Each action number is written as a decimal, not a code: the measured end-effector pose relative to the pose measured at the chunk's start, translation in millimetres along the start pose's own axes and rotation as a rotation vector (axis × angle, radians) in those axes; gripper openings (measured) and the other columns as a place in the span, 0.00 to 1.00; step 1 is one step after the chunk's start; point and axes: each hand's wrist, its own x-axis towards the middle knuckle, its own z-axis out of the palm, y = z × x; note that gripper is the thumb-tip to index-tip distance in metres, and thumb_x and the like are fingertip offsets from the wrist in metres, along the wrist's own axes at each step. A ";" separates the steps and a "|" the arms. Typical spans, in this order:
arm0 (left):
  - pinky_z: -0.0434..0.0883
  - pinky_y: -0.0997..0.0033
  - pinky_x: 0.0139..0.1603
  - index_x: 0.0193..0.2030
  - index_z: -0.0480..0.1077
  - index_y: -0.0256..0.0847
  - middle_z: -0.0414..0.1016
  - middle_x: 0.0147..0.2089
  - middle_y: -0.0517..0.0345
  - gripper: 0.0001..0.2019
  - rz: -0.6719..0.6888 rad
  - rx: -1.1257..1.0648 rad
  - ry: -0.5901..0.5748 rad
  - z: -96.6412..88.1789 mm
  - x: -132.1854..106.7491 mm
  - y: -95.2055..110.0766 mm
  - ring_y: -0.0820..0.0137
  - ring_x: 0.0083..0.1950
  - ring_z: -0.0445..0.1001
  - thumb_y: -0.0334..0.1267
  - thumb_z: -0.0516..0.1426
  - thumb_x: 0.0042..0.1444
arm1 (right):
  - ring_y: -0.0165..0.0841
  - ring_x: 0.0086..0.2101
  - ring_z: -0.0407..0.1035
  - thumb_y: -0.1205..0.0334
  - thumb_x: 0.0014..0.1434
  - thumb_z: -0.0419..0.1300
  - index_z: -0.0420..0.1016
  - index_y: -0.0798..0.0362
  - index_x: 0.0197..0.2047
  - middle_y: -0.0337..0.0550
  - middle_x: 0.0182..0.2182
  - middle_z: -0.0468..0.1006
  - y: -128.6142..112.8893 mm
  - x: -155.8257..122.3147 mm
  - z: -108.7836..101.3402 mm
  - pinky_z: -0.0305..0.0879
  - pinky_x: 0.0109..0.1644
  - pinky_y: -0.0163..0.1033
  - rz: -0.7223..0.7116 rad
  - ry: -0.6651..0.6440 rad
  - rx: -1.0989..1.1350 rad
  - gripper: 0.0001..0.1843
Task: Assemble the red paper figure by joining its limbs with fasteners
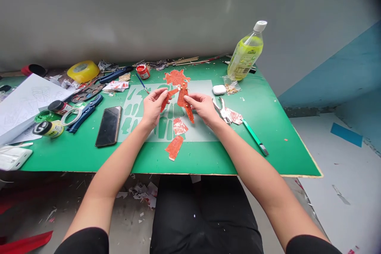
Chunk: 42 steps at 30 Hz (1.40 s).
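Between thumb and fingers, my left hand pinches an orange-red paper cutout with a narrow end pointing right. My right hand is closed on the edge of a jointed orange-red paper figure part, which has small gold fasteners on it. The two held pieces almost meet; whether they touch I cannot tell. Just beyond them lies a larger ragged orange-red cutout. Nearer to me rest a blotchy red-and-white piece and an orange piece. A pale sheet with cut-out shapes spreads beneath my hands.
On the green table, a hole punch and a green utility knife lie right, near a tilted bottle and a bag of fasteners. Left are a phone, paint jars, a blue-handled tool and red paint.
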 end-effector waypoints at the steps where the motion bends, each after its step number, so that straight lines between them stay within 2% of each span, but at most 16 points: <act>1: 0.78 0.70 0.41 0.48 0.79 0.39 0.83 0.42 0.53 0.19 -0.012 -0.015 -0.004 0.1 0.3 1.0 0.70 0.38 0.81 0.46 0.72 0.53 | 0.39 0.42 0.80 0.41 0.49 0.76 0.86 0.50 0.40 0.46 0.40 0.88 1.4 -0.1 1.2 0.76 0.43 0.43 0.000 0.010 0.009 0.23; 4: 0.77 0.72 0.38 0.51 0.78 0.40 0.82 0.45 0.53 0.20 -0.123 -0.032 -0.066 0.2 -0.5 4.3 0.71 0.39 0.81 0.47 0.71 0.55 | 0.41 0.43 0.81 0.42 0.49 0.77 0.85 0.50 0.40 0.47 0.41 0.88 3.9 0.1 2.9 0.78 0.43 0.44 0.009 0.011 0.045 0.24; 8: 0.74 0.73 0.32 0.54 0.78 0.38 0.83 0.45 0.50 0.25 -0.278 0.051 -0.264 -1.0 -4.4 7.0 0.69 0.37 0.81 0.48 0.73 0.53 | 0.41 0.45 0.81 0.43 0.48 0.77 0.84 0.51 0.42 0.48 0.44 0.87 3.1 1.1 0.4 0.79 0.44 0.45 -0.007 -0.001 0.051 0.25; 12: 0.69 0.74 0.29 0.59 0.75 0.38 0.84 0.45 0.49 0.33 -0.291 0.146 -0.439 -0.4 -10.5 7.7 0.70 0.34 0.79 0.44 0.76 0.48 | 0.41 0.43 0.80 0.44 0.47 0.78 0.84 0.52 0.42 0.48 0.43 0.87 0.8 1.6 -1.5 0.79 0.43 0.45 -0.014 0.007 0.062 0.25; 19: 0.60 0.75 0.24 0.60 0.75 0.36 0.79 0.31 0.57 0.34 -0.286 0.201 -0.570 0.4 -13.4 6.2 0.75 0.25 0.70 0.43 0.76 0.48 | 0.39 0.43 0.79 0.42 0.47 0.78 0.84 0.52 0.43 0.47 0.42 0.87 1.0 3.0 -0.3 0.79 0.43 0.43 -0.032 0.001 0.061 0.27; 23: 0.58 0.75 0.25 0.63 0.75 0.38 0.78 0.32 0.58 0.34 -0.271 0.215 -0.552 -5.5 -8.2 11.8 0.76 0.26 0.67 0.45 0.75 0.50 | 0.36 0.37 0.76 0.40 0.45 0.78 0.84 0.52 0.42 0.46 0.39 0.86 1.1 7.1 -7.7 0.75 0.39 0.41 -0.019 -0.013 0.011 0.28; 27: 0.60 0.74 0.26 0.62 0.76 0.38 0.76 0.32 0.59 0.34 -0.228 0.255 -0.478 -10.9 -2.7 18.4 0.77 0.26 0.64 0.43 0.75 0.48 | 0.31 0.32 0.71 0.41 0.47 0.78 0.86 0.53 0.42 0.44 0.35 0.84 -1.0 8.4 -16.2 0.73 0.39 0.41 0.030 -0.114 -0.042 0.27; 30: 0.60 0.74 0.26 0.55 0.79 0.36 0.76 0.32 0.57 0.29 -0.239 0.287 -0.433 -14.5 1.8 18.9 0.77 0.26 0.64 0.45 0.76 0.47 | 0.31 0.31 0.69 0.43 0.48 0.78 0.86 0.53 0.42 0.43 0.35 0.84 -4.3 6.4 -19.4 0.71 0.38 0.41 0.066 -0.161 -0.059 0.25; 35: 0.52 0.73 0.23 0.49 0.81 0.36 0.68 0.22 0.62 0.26 -0.228 0.334 -0.430 -21.3 11.2 18.9 0.79 0.19 0.55 0.60 0.66 0.59 | 0.29 0.31 0.67 0.48 0.50 0.78 0.86 0.53 0.42 0.43 0.35 0.82 -15.3 0.9 -21.6 0.68 0.39 0.41 0.108 -0.215 -0.089 0.21; 38: 0.49 0.72 0.21 0.35 0.79 0.37 0.65 0.17 0.61 0.29 -0.217 0.394 -0.386 -28.4 17.9 20.3 0.78 0.17 0.52 0.66 0.60 0.62 | 0.28 0.30 0.65 0.49 0.50 0.78 0.86 0.54 0.43 0.43 0.35 0.81 -21.6 -1.1 -23.5 0.67 0.38 0.41 0.135 -0.259 -0.090 0.21; 40: 0.47 0.72 0.21 0.27 0.73 0.39 0.63 0.16 0.61 0.29 -0.199 0.401 -0.348 -34.0 22.0 20.5 0.78 0.17 0.52 0.66 0.62 0.60 | 0.28 0.30 0.66 0.49 0.51 0.78 0.87 0.54 0.44 0.43 0.36 0.82 -23.5 -1.2 -25.3 0.67 0.38 0.41 0.151 -0.286 -0.093 0.22; 42: 0.47 0.72 0.22 0.26 0.73 0.39 0.64 0.17 0.62 0.26 -0.182 0.381 -0.325 -39.1 25.0 19.9 0.78 0.18 0.54 0.61 0.68 0.55 | 0.28 0.30 0.66 0.49 0.51 0.77 0.87 0.53 0.45 0.43 0.37 0.82 -23.2 -0.4 -27.6 0.67 0.38 0.41 0.161 -0.308 -0.095 0.22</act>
